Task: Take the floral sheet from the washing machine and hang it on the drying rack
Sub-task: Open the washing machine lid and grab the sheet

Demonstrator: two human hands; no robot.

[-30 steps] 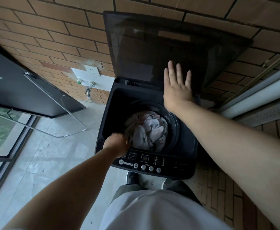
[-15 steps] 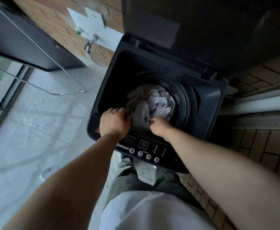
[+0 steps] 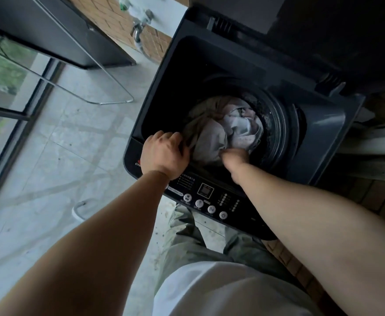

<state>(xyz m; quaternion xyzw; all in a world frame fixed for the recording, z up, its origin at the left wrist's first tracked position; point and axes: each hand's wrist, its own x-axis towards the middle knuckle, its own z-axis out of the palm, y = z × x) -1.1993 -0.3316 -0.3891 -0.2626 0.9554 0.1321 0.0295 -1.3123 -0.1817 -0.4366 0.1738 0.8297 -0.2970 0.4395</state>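
Nearby: raised lid (image 3: pixel 323 30) behind washing machine (image 3: pixel 328 124); metal tube frame (image 3: pixel 109 84) and tap (image 3: pixel 139 34) to its left; control panel (image 3: pixel 209 198) on its front edge.
Sheet: floral sheet (image 3: pixel 221 133) bunched in the machine's drum (image 3: pixel 277 133), pale grey-pink.
Hands: left hand (image 3: pixel 164 153) grips the sheet's left edge; right hand (image 3: pixel 233 156) clutches its front fold.
Unclear: floral print; fingertips buried in cloth.

Crumpled sheet (image 3: pixel 219 135), perhaps floral, in washer (image 3: pixel 323 124)

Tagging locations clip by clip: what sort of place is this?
Probably a home laundry balcony: an open top-loading washer, a tap on the brick wall, and a tall window beside the tiled floor.
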